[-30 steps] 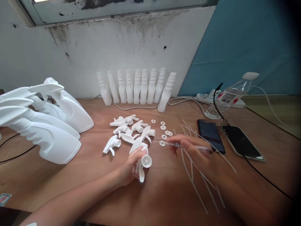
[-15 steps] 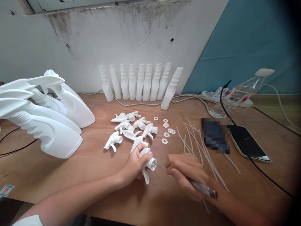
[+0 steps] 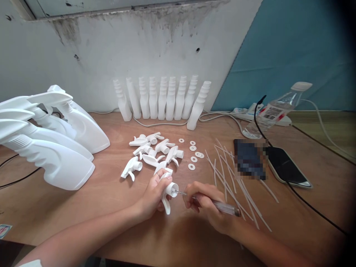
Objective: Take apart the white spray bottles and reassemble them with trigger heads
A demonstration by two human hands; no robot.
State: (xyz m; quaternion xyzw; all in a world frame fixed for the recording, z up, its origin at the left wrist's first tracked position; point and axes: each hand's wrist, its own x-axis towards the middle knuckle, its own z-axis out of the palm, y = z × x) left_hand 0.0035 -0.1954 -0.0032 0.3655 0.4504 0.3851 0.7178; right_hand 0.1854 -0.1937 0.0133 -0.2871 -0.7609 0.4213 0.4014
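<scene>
Head view, nearest first: a sticker (image 3: 5,230) sits near the left front edge of the wooden table (image 3: 144,243). Toward the middle, the left hand (image 3: 156,193) pinches a white spray head (image 3: 170,189) between thumb and fingers (one finger wears a ring), with the collar facing right and the trigger pointing down. The right hand (image 3: 207,202) has its fingers closed around a tool (image 3: 226,208) with a see-through handle. The tool's thin metal tip meets the collar's mouth; how deep it goes, I cannot tell.

Right of the right hand, and partly behind it, thin white tubes (image 3: 254,204) lie crossed and loose. Just beyond the left hand, other heads (image 3: 151,160) lie in a cluster, and to their right are flat white washers (image 3: 201,155), two of them overlapping. Further right are a blurred-over dark slab (image 3: 249,159) and a phone (image 3: 287,167) with a black cable by it. Large spray bottles (image 3: 69,159) fill the left side.

At the back, nine small bottles (image 3: 162,100) stand in a row before the stained wall (image 3: 133,44), with a clear bottle (image 3: 268,115) to the right, near a blue sheet (image 3: 294,48).
</scene>
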